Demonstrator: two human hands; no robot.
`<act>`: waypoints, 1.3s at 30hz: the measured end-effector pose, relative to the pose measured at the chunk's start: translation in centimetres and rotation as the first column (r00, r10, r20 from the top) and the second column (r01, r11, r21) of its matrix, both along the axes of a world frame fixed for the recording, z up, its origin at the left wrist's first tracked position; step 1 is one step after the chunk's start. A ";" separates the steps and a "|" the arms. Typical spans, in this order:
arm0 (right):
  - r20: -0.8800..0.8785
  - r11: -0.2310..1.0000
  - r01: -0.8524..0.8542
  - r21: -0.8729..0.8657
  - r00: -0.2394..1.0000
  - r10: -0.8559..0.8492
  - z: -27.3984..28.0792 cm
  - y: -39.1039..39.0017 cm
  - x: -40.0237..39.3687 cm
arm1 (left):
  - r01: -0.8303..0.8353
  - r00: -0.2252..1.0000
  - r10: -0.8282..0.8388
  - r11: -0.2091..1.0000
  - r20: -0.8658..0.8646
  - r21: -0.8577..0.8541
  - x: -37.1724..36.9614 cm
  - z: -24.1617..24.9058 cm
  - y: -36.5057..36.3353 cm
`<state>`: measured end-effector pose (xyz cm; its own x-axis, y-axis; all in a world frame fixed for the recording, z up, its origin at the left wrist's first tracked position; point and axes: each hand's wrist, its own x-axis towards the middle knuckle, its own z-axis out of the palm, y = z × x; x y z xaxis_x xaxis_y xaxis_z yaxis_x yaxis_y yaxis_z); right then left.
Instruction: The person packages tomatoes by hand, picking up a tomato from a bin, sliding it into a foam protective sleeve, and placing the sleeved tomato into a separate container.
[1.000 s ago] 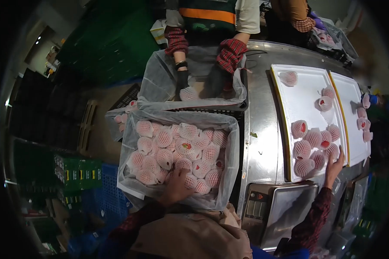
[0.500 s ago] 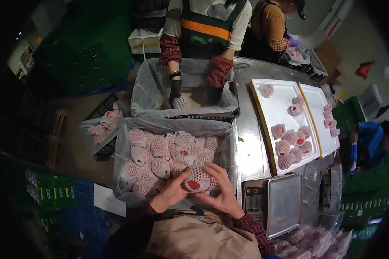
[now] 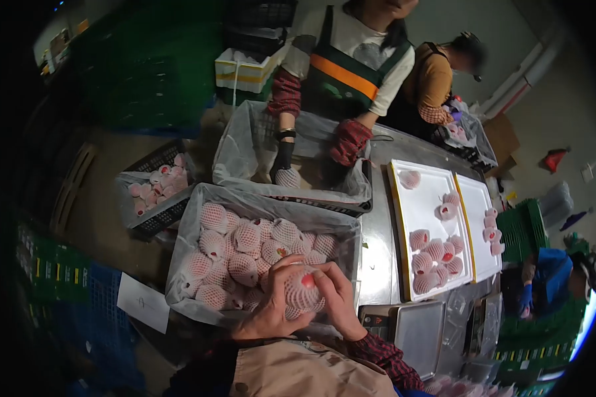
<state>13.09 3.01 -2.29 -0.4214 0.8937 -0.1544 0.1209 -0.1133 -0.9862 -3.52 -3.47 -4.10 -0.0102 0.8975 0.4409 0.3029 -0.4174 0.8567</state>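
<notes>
My left hand and my right hand are closed round one fruit in a pink-white foam net, with a red patch at its top. They hold it over the front edge of a lined crate. Several net-wrapped fruits fill that crate. Behind it is another lined crate, where a co-worker's dark-gloved hand is on a netted fruit.
White trays with netted fruits lie on the metal table at the right. A smaller crate of fruits stands at the left. Near the front right is a metal tray. Other people work at the back and far right.
The fruit between my hands has turned, its red patch moving from the lower side to the top. My fingers have wrapped further round it. The view has tilted and shifted.
</notes>
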 end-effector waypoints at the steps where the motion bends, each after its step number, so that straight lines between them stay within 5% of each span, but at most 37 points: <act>1: -0.002 1.000 -0.017 -0.004 1.000 0.017 -0.3 0.3 -0.3 | 0.024 0.996 -0.019 0.998 0.084 -0.066 -0.1 0.3 -0.1; 4: 0.025 0.981 0.069 0.184 0.997 -0.075 -0.7 -0.2 -1.1 | 0.011 0.971 0.044 0.973 0.235 -0.230 1.4 -1.3 -1.1; 6: 0.066 0.969 0.050 0.241 0.996 -0.068 -0.2 -0.4 -1.2 | -0.154 0.926 0.270 0.909 0.264 -0.388 1.8 -2.0 -0.7; 8: 0.179 0.726 -0.047 0.686 0.978 -0.106 -1.0 -0.1 -0.8 | -0.209 0.936 0.296 0.904 0.192 -0.374 2.0 -2.2 -0.9; 10: 0.184 0.719 -0.067 0.692 0.979 -0.085 -0.9 -0.2 -0.4 | -0.042 0.816 0.323 0.860 0.480 -0.508 2.5 -1.7 -1.1; 14: 0.177 0.798 -0.059 0.600 0.982 -0.061 0.2 -0.5 0.1 | -0.100 0.799 0.357 0.873 0.484 -0.478 3.9 -2.3 -0.8; 16: 0.265 0.755 -0.097 0.648 0.958 -0.105 0.3 -0.9 0.1 | -0.063 0.597 0.506 0.803 0.622 -0.593 5.0 -3.5 -0.6; 18: 0.286 0.679 -0.113 0.726 0.947 -0.148 -1.5 -0.9 0.6 | 0.016 0.618 0.459 0.805 0.638 -0.593 5.0 -3.1 -0.2; 22: 0.219 0.619 -0.031 0.785 0.948 -0.231 -4.2 0.0 0.6 | -0.365 0.833 0.426 0.902 0.353 -0.228 6.2 -2.6 -0.2; 24: 0.159 0.791 -0.005 0.611 0.980 -0.117 -3.5 0.7 0.8 | -0.463 0.863 0.489 0.866 0.124 -0.188 5.6 -1.1 -0.8; 28: 0.102 0.943 0.145 0.301 0.978 -0.182 0.3 0.1 -0.4 | -0.361 0.842 0.391 0.920 0.372 -0.150 5.2 -3.0 0.1; 31: 0.047 0.958 0.067 0.277 0.995 -0.083 -0.9 0.2 -0.2 | -0.249 0.858 0.348 0.925 0.377 -0.286 3.9 -4.8 -0.1; 34: -0.124 0.988 0.135 0.073 0.984 -0.126 -1.7 0.0 -0.3 | -0.154 0.821 0.304 0.933 0.484 -0.326 3.2 -4.7 -0.6; 35: -0.222 0.995 -0.002 -0.096 0.975 -0.020 -3.1 0.9 -0.5 | -0.269 0.817 0.345 0.937 0.462 -0.223 3.5 -6.3 -0.1; 37: -0.436 0.915 -0.213 -0.342 0.899 0.046 -5.3 3.0 1.6 | 0.022 0.603 0.244 0.947 0.759 -0.322 2.1 -4.4 -1.1; 38: -0.415 0.812 -0.161 -0.560 0.903 -0.107 -4.1 2.8 1.4 | 0.144 0.538 0.215 0.929 0.815 -0.340 1.5 -5.0 -0.9; 39: -0.424 0.854 -0.128 -0.504 0.898 -0.116 -5.5 3.1 2.3 | 0.321 0.486 0.196 0.866 0.852 -0.383 0.1 -3.5 -1.8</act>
<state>15.42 6.13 -7.79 -0.5578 0.7337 -0.3881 -0.2918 -0.6110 -0.7359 -3.47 -5.22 -7.55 -0.0758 0.9780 -0.1943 -0.6831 0.0911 0.7246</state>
